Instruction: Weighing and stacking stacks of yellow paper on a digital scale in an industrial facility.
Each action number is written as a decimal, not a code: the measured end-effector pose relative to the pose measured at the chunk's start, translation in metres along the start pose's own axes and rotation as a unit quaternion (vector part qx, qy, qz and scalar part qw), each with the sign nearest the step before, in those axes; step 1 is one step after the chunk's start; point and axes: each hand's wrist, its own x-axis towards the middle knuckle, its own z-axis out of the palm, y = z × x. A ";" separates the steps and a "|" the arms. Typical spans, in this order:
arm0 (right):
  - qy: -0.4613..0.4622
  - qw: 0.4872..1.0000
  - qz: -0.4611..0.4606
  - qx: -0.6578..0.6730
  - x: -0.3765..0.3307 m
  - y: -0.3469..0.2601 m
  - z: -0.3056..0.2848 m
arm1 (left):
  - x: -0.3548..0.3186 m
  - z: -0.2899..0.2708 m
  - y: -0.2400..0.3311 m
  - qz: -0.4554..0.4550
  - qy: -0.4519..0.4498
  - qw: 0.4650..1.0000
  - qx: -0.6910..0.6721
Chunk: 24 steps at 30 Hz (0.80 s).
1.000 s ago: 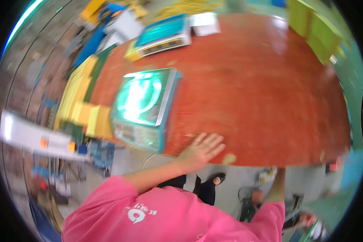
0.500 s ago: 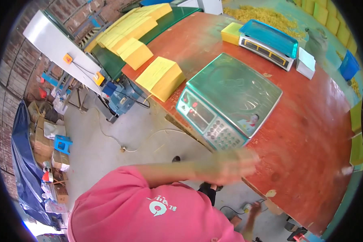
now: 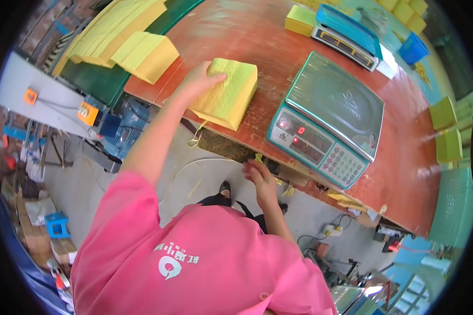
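Observation:
My left hand (image 3: 201,83) grips the left side of a thick block-shaped stack of yellow paper (image 3: 230,93) at the table's near edge. Its thumb lies across the top; the other fingers are mostly hidden behind the stack. My right hand (image 3: 261,182) hangs just off the table edge, in front of my body, with its fingers loosely bent and apart and nothing visible in them. To the right of the stack stands a teal digital scale (image 3: 328,121) with a bare metal pan and a lit red display.
More yellow paper stacks (image 3: 146,55) line the green surface at the far left. A second scale with a blue tray (image 3: 348,31) and a small yellow stack (image 3: 300,21) stand at the back of the red table (image 3: 404,173). Machinery with an orange switch (image 3: 88,113) is at left.
The view has shifted. My left hand has swung from in front of the scale to the yellow paper stack and taken hold of it. My right hand has risen towards the table edge.

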 end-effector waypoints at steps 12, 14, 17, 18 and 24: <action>-0.056 0.934 0.071 0.344 0.004 -0.019 0.069 | -0.110 0.003 -0.026 0.070 0.040 0.995 0.059; -0.051 0.979 0.057 0.188 -0.013 -0.035 0.063 | -0.115 -0.008 -0.044 0.031 0.057 0.998 -0.025; -0.113 0.992 -0.050 0.038 -0.040 -0.109 0.061 | -0.117 0.000 -0.044 -0.049 -0.014 0.942 -0.332; -0.104 0.992 -0.059 0.034 -0.044 -0.126 0.053 | -0.113 0.009 -0.043 -0.059 -0.062 0.830 -0.551; 0.149 0.768 -0.472 -0.406 -0.051 -0.238 -0.008 | -0.081 0.133 0.080 0.061 -0.134 0.861 -0.488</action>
